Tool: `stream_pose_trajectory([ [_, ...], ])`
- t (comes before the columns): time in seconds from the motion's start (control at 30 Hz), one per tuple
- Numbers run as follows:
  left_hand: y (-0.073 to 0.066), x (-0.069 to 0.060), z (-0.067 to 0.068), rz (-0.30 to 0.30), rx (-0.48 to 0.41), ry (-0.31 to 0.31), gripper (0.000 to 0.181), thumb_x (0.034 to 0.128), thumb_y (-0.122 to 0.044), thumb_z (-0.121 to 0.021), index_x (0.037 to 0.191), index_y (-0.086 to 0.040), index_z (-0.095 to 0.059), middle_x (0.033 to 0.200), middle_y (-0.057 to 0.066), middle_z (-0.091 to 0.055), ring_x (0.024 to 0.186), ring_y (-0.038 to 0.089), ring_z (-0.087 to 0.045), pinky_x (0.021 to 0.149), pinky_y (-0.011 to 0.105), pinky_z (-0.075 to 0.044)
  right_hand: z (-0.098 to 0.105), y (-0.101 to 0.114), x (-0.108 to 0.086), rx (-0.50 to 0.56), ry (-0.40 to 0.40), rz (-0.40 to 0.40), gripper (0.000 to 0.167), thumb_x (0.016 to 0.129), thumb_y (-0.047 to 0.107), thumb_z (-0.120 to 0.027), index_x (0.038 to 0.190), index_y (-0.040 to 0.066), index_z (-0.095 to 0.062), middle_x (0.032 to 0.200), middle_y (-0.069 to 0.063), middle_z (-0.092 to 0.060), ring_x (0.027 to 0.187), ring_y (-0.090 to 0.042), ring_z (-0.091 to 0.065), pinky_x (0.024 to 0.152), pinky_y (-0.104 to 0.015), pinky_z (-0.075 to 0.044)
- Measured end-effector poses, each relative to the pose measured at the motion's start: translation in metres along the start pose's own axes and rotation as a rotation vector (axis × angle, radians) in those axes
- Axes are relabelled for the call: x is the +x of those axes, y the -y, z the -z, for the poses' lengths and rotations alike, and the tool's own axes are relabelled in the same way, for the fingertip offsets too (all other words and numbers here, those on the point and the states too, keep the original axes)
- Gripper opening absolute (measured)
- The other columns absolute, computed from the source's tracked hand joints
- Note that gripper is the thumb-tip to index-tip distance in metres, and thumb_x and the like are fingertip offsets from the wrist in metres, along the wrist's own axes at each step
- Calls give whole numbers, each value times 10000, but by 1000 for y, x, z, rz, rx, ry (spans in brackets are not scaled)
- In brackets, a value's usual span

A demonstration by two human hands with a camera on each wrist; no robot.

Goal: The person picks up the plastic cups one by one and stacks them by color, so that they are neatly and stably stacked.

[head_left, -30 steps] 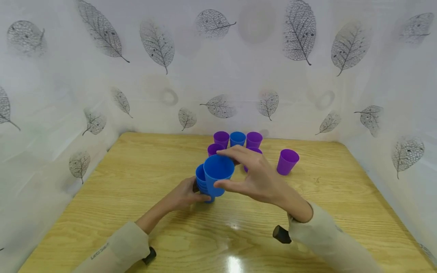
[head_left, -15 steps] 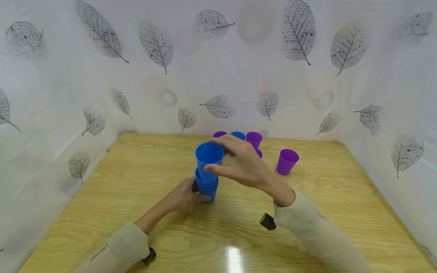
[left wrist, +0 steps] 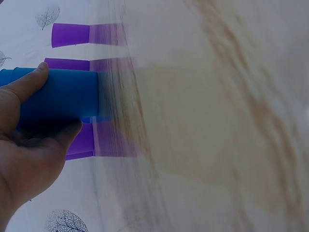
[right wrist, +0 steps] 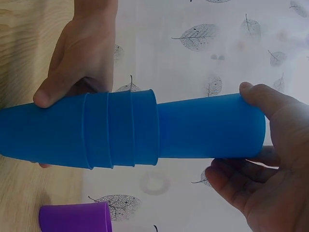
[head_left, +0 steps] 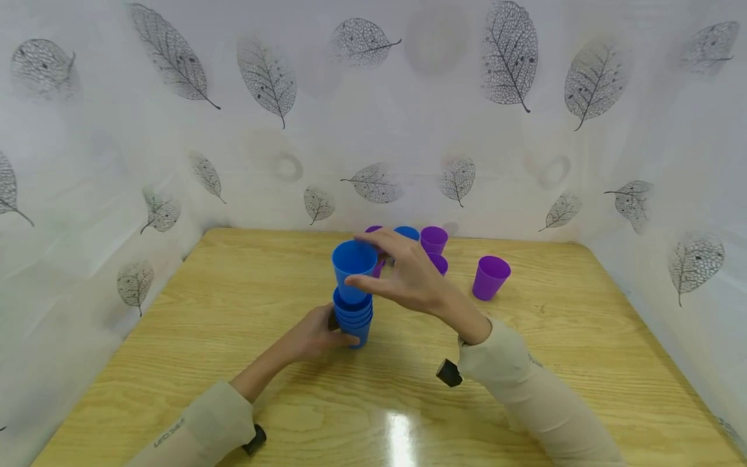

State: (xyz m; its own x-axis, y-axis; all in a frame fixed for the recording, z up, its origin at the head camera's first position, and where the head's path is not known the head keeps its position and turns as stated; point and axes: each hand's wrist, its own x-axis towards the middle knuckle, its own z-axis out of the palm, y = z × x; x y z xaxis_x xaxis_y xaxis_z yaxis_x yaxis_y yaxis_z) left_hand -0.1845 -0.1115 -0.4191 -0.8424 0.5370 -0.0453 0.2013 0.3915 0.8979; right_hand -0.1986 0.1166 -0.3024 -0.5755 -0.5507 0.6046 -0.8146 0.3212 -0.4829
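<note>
Head: right fingers (head_left: 388,242) around blue cup (head_left: 349,267)

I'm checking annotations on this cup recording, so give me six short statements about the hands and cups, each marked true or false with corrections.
1. The left hand grips a stack of blue cups. True.
2. The right hand holds the upper blue cup. True.
3. The upper blue cup is completely apart from the stack of blue cups. False: its lower end sits inside the top of the stack of blue cups.
4. Every purple cup has toppled. False: the rightmost purple cup in the head view stands upright.
5. At the back, one blue cup stands between two purple cups. True.
6. The work surface is plain white. False: the tabletop has a yellowish wood grain.
</note>
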Motion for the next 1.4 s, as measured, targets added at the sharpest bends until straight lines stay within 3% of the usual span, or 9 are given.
stream_pose_trajectory([
  [0.27, 1, 0, -1, -17, -6, 3, 649, 957, -94, -753, 1478, 83, -409, 1410, 262, -569, 1310, 426, -559, 1109, 571, -449, -5, -3, -4, -1, 2, -6, 631, 818, 218, -891, 1324, -58, -634, 1144, -124, -695, 910, -182, -629, 770, -306, -580],
  [0.43, 1, 1, -1, -35, 23, -7, 637, 944, -103, -770, 1444, 104, -435, 1361, 263, -601, 1272, 420, -586, 1095, 559, -467, -8, -7, -9, 17, 6, -14, 582, 810, 192, -903, 1273, -64, -659, 1127, -123, -697, 982, -266, -662, 832, -381, -601],
  [0.83, 1, 0, -2, -37, 18, -16, 633, 924, -105, -791, 1430, 90, -464, 1343, 241, -621, 1262, 402, -597, 1092, 554, -471, -2, -22, -22, -6, -28, -52, 467, 842, 130, -872, 1236, -46, -692, 1069, -102, -707, 920, -197, -653, 815, -390, -605],
  [1.13, 2, 1, -1, -14, 25, -19, 655, 925, -117, -793, 1452, 74, -453, 1380, 236, -599, 1295, 405, -571, 1110, 568, -449, 8, -34, -23, -2, -36, -62, 379, 905, 65, -801, 1241, -64, -680, 1057, -122, -710, 902, -270, -691, 751, -407, -616],
  [1.4, 0, 1, -1, 17, 34, -28, 655, 917, -115, -801, 1442, 80, -460, 1372, 235, -603, 1289, 401, -576, 1103, 558, -460, 21, -50, -24, -47, -14, -186, 384, 922, 82, -783, 1263, -56, -674, 1147, -168, -714, 929, -275, -684, 782, -438, -606],
])
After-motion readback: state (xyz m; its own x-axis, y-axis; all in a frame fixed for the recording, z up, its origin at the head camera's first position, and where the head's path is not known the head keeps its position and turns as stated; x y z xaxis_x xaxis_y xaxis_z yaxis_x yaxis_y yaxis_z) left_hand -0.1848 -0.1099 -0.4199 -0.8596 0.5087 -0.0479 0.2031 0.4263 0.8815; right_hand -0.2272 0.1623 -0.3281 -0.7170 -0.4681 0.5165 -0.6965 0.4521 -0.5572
